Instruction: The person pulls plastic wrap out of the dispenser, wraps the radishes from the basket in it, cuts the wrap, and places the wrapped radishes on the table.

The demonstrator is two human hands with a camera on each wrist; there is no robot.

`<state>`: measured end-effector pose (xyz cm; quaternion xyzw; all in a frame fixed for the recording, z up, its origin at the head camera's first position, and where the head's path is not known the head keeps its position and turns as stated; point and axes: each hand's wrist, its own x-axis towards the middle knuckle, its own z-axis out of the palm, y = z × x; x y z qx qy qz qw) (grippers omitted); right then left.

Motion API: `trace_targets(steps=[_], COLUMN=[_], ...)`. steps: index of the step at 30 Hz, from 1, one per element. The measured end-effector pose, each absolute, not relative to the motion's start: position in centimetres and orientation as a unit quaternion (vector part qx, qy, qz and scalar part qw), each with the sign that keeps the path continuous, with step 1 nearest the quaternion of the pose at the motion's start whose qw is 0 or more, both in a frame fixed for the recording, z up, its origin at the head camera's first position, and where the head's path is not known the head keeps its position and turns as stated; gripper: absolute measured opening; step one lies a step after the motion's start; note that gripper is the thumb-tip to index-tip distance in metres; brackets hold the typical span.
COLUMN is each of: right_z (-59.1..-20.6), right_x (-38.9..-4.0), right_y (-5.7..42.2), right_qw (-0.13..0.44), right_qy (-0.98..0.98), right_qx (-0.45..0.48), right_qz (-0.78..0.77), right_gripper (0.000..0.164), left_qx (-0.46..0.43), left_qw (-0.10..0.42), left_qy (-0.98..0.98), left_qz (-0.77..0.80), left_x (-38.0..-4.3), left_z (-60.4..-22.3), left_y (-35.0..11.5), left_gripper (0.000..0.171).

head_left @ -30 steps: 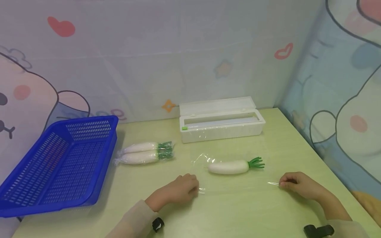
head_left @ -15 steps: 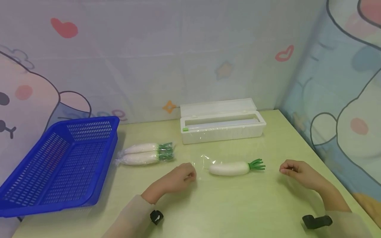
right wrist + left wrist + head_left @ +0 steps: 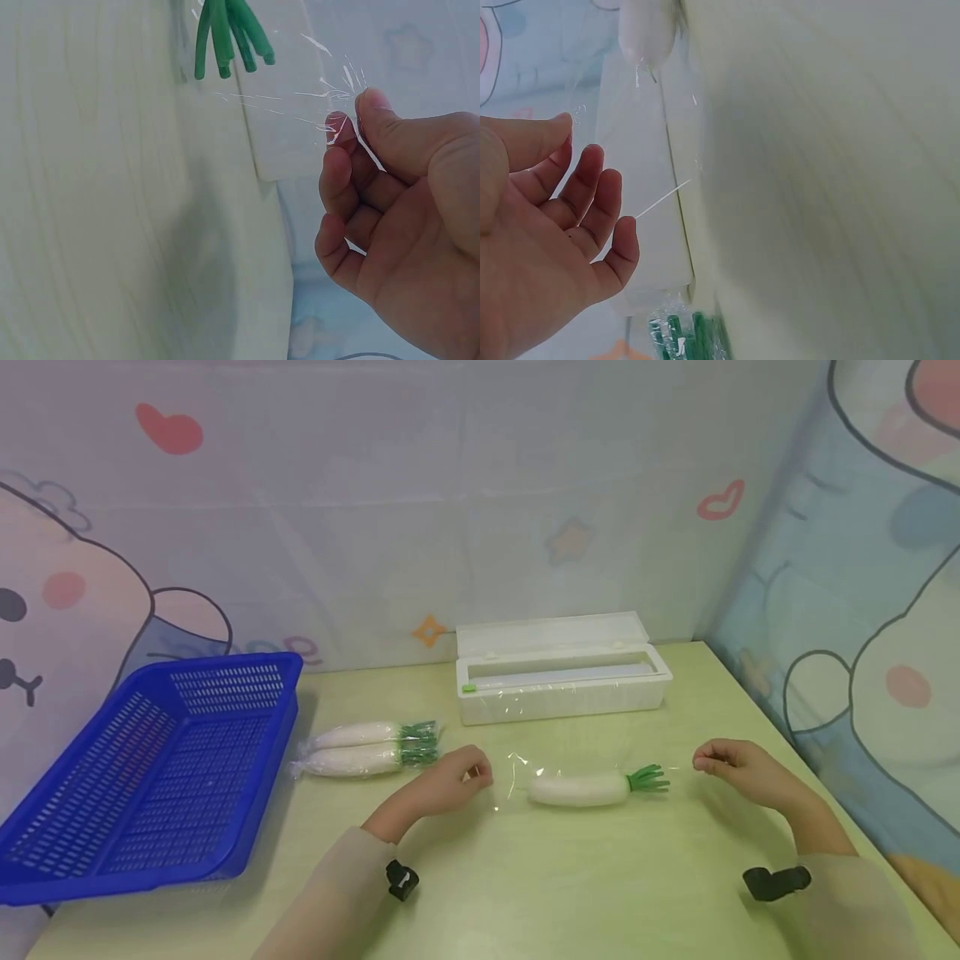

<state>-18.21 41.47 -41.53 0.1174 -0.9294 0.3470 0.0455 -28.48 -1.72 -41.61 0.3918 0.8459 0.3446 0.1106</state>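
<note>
A single white radish point(image 3: 577, 790) with a green top lies on the table, its leaf end to the right. Clear cling film point(image 3: 341, 90) spreads around it, visible mostly through its glints. To the left of the radish, my left hand point(image 3: 450, 781) pinches one film corner between thumb and forefinger. Past the green leaves point(image 3: 232, 37), my right hand point(image 3: 750, 772) pinches another corner, where the film bunches into creases. Both hands hold their corners raised above the tabletop, and the lifted film passes in front of the radish tip point(image 3: 649, 37) in the left wrist view.
Behind the radish stands a white cling film box point(image 3: 562, 700) with its lid up and a roll inside. Two film-wrapped radishes point(image 3: 360, 750) lie left of my left hand. A blue plastic basket point(image 3: 225, 681) stands at the far left, and a printed curtain point(image 3: 360, 527) backs the table.
Both hands have moved from the near side of the radish toward the back, level with it, carrying the film's near edge up and away from me. The radish has stayed in place.
</note>
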Motion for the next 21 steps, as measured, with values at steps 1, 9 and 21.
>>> trace_targets(steps=[1, 9, 21], right_z=[-41.6, -41.9, -43.6], right_x=[-18.5, -20.0, -20.4], right_y=[41.5, 41.2, 41.1], right_qw=[0.045, 0.018, -0.052], right_qy=[-0.931, -0.932, -0.93], right_qx=[0.117, 0.094, 0.054], right_qz=[0.344, 0.351, 0.36], right_gripper=[0.016, 0.019, 0.022], left_qx=[0.389, 0.355, 0.354], left_qw=[0.111, 0.126, 0.149], left_qy=[0.847, 0.866, 0.879], left_qz=[0.344, 0.329, 0.284], left_x=[-28.6, -29.4, -29.7], left_z=[-41.7, -42.2, -43.3], left_y=[-1.7, -1.0, -0.5], left_gripper=[0.008, 0.008, 0.008])
